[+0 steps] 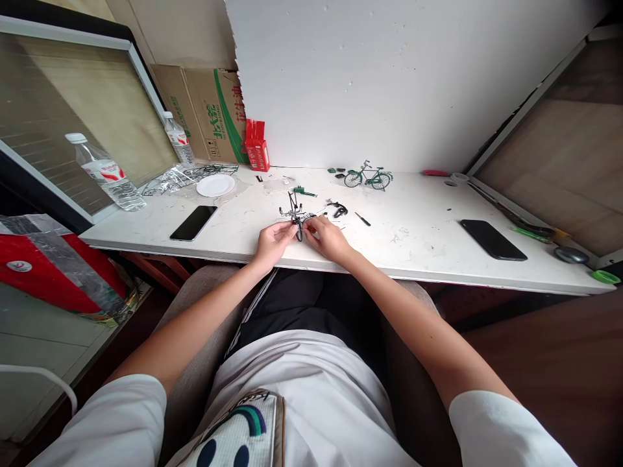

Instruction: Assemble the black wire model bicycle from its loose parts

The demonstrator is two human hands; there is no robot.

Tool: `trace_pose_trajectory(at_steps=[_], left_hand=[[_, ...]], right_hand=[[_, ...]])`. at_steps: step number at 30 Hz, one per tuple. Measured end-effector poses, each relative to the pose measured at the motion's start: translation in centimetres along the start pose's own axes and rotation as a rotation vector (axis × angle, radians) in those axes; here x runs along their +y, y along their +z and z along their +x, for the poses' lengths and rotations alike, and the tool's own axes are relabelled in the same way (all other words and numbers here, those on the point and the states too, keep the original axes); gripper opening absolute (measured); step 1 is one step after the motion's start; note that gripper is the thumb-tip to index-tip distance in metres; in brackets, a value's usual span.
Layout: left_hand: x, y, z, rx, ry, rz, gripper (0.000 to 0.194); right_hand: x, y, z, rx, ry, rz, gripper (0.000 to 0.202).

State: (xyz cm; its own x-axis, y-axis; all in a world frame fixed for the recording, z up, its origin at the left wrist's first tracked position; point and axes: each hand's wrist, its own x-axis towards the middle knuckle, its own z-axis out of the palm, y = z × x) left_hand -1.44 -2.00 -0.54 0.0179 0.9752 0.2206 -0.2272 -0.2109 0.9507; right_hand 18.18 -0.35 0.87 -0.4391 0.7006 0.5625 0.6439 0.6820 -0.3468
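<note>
The left hand [275,241] pinched a spindly, glossy black model bicycle [296,221] near the middle of the scuffed white tabletop's [418,250] near edge; the right hand [328,237] curled close on its right, its grip impossible to tell; a thin-spoked green model bicycle [368,178] stood farther right.

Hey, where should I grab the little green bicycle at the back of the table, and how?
Pinch the green bicycle by its frame, between the wheels, coming down from above with the thumb on the near side. It stands upright and side-on, leaving the frame open to reach; the thin handlebars and spoked wheels would probably bend more easily.
</note>
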Motion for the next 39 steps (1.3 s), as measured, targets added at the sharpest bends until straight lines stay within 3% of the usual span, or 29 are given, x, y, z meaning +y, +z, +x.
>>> trace_pose_trajectory(at_steps=[7,21,29,39], left_hand=[[-0.3,-0.1,-0.1,0.001,0.044,0.063,0.057],[-0.2,-0.1,-0.2,0.024,0.078,0.165,0.054],[0.6,0.2,-0.2,-0.011,-0.006,-0.024,0.056],[1.1,0.1,-0.1,-0.019,-0.076,-0.071,0.054]], right_hand=[[-0.1,-0.1,0.0,-0.012,0.05,0.056,0.014],[-0.5,-0.8,0.7,-0.124,0.227,0.394,0.02],[-0.6,-2.0,0.5,-0.045,-0.026,0.04,0.017],[-0.9,-1.8,0.4,-0.067,-0.081,-0.142,0.017]])
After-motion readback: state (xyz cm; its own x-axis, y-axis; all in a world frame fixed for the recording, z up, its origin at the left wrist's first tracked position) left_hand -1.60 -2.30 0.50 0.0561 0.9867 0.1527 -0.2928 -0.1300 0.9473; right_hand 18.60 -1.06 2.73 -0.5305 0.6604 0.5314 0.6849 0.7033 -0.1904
